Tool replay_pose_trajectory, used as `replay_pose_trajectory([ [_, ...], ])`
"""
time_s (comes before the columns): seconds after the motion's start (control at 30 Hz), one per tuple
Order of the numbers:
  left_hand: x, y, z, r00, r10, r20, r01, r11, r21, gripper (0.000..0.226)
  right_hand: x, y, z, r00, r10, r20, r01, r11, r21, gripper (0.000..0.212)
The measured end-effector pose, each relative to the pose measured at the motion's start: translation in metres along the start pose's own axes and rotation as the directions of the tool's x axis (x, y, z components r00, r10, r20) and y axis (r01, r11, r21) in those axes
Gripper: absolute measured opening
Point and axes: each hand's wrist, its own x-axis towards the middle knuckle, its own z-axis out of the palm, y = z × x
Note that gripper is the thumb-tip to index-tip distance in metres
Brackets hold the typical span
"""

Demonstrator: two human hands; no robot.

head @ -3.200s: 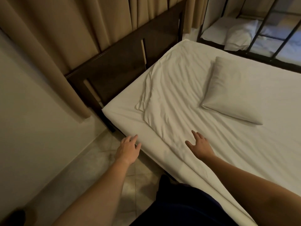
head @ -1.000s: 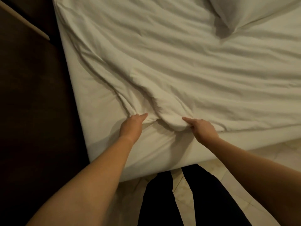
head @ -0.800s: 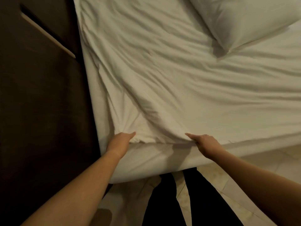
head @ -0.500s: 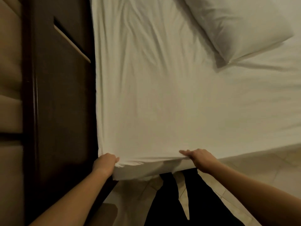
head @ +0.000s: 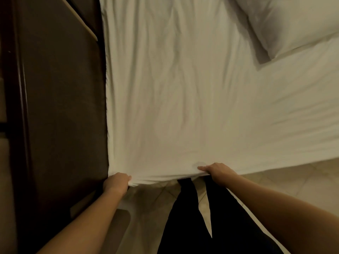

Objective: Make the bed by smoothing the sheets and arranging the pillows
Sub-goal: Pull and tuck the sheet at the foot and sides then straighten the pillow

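Two hands on the sheet point(head: 183, 107), both at its near edge. Left hand point(head: 116, 182): fingers curled round the corner of the cloth, just beside the headboard point(head: 60, 107). Right hand point(head: 217, 171): further along the same edge, thumb on top, the other fingers under the cloth and out of sight, pinching the hem. Cloth between the two looks taut. Fine creases run from the edge toward the far side of the bed.

Sheet covers the whole bed top in view. Pillow point(head: 293, 24) lies on it at upper right, askew to the bed's edges, well apart from both hands.

Handling, as judged:
- Sheet: thin, light, limp. It follows a pull only along the line of tension and bunches if pushed. Not fragile.
- Grip: smooth weave may slip through a loose pinch, so a full curl of fingers round the hem should serve better than fingertips.
- Where to hold: edge and corners, hands wide apart, even pull on both. A one-sided tug would likely drag diagonal creases across.
- Pillow: looks soft and light. Take it by two corners or the short ends to square it.
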Motion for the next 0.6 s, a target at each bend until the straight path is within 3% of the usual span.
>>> replay_pose_trajectory([
  [0.13, -0.009, -0.005, 0.003, 0.995, 0.093, -0.034, -0.091, 0.993, 0.073, 0.049, 0.003, -0.002, -0.008, 0.999, 0.035, -0.012, -0.034, 0.996, 0.083, 0.064],
  [0.33, -0.029, 0.01, -0.008, 0.977, 0.137, -0.165, -0.139, 0.99, 0.004, 0.045, -0.009, -0.01, -0.02, 0.985, 0.09, -0.145, -0.057, 0.974, 0.219, 0.059],
  [0.6, -0.066, 0.06, -0.04, 0.952, 0.142, -0.27, -0.21, 0.947, -0.245, 0.051, -0.065, 0.0, -0.054, 0.941, 0.088, -0.327, -0.007, 0.97, 0.242, 0.061],
])
